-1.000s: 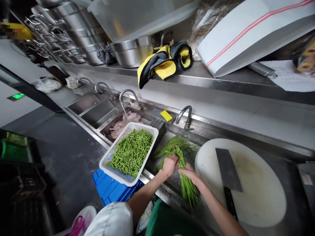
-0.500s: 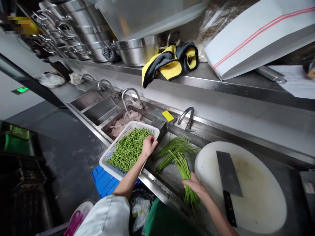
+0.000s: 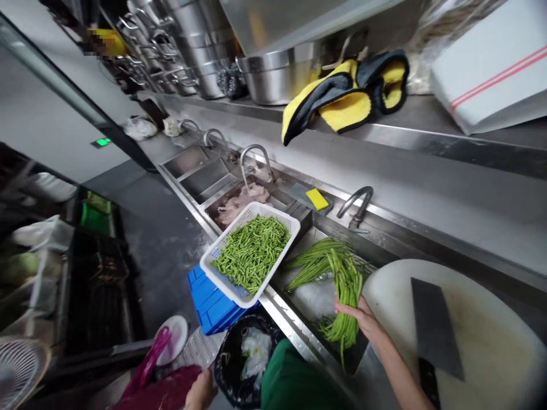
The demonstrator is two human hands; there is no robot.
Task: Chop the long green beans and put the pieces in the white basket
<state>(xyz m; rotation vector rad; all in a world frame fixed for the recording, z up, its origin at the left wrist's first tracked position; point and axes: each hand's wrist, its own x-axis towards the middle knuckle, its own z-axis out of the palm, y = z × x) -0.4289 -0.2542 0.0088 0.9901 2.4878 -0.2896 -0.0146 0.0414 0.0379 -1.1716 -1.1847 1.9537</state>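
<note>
My right hand [image 3: 366, 322] is closed around a bunch of long green stalks [image 3: 347, 285] over the sink, beside the round white chopping board [image 3: 393, 290]. More stalks [image 3: 318, 253] lie in the sink behind that bunch. A white basket [image 3: 234, 293] of cut green pieces [image 3: 252, 250] rests across the sink's left edge, with neither hand on it. My left hand [image 3: 201, 392] is low at the bottom edge, beside something dark magenta [image 3: 168, 390]; its fingers are partly cut off and unclear. A cleaver [image 3: 436, 327] lies on the board.
Pale meat [image 3: 243, 202] lies under a running tap [image 3: 256, 149] in the sink beyond. A yellow sponge [image 3: 317, 199] is behind the basket. Below stand a blue crate [image 3: 209, 302] and a black-lined bin [image 3: 228, 364]. A shelf edge [image 3: 384, 139] with pots and cloths runs above.
My left hand has left the basket's right side and dropped to the lower left. My right hand still grips the stalks, now bunched more upright. The view has turned left.
</note>
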